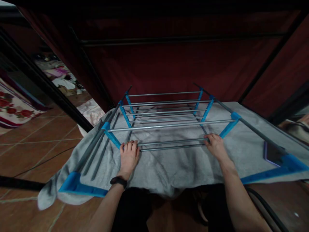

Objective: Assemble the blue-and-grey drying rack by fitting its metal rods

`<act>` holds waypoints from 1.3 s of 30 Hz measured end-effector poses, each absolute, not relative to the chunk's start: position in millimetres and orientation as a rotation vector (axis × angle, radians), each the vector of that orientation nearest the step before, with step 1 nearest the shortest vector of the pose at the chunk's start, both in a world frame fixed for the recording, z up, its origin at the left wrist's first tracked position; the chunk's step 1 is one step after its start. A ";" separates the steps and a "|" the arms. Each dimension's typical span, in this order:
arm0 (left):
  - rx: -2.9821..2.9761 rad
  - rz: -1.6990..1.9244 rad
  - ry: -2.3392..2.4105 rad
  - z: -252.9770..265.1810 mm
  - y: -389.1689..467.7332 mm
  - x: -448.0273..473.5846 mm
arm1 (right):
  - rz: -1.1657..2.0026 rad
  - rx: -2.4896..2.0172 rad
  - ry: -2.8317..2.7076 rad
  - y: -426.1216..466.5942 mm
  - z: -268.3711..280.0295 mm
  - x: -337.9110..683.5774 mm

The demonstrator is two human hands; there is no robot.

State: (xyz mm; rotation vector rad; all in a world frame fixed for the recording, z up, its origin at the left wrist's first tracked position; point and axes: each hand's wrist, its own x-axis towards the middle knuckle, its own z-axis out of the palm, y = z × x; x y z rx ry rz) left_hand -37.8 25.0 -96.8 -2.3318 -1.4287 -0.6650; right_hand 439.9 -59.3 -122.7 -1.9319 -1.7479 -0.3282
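A rack of grey metal tubes joined by blue plastic connectors, which looks like a shoe rack, lies on a grey blanket. My left hand is closed over the left end of a near crosswise tube, beside a blue connector. At the tube's right end, my right hand has its fingers curled round it, close to another blue connector. A second tube runs just below, between the hands. Both tube ends are hidden under my fingers.
Loose tubes lie left on the blanket. Blue end pieces sit at the near corners. A phone-like dark slab lies right, partly behind a tube. Dark red panels stand behind; tiled floor shows left.
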 end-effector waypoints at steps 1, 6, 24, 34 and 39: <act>-2.405 -0.639 -1.358 -92.2 25.0 -35.4 | -0.292 -1.876 -1.761 -60.2 -122.3 445.4; -2.634 -0.588 -1.196 -78.0 30.7 -0.3 | -0.120 -1.775 -1.825 -59.0 -110.8 451.9; -2.736 -0.740 -0.982 -84.9 42.6 50.9 | 0.269 -1.777 -1.935 -44.5 -77.0 412.7; -2.741 -0.734 -1.005 -86.4 41.9 47.2 | 0.081 -1.797 -1.974 -44.1 -89.6 415.7; -2.738 -0.734 -0.985 -87.5 42.5 48.7 | 0.104 -1.748 -2.006 -43.4 -87.4 415.2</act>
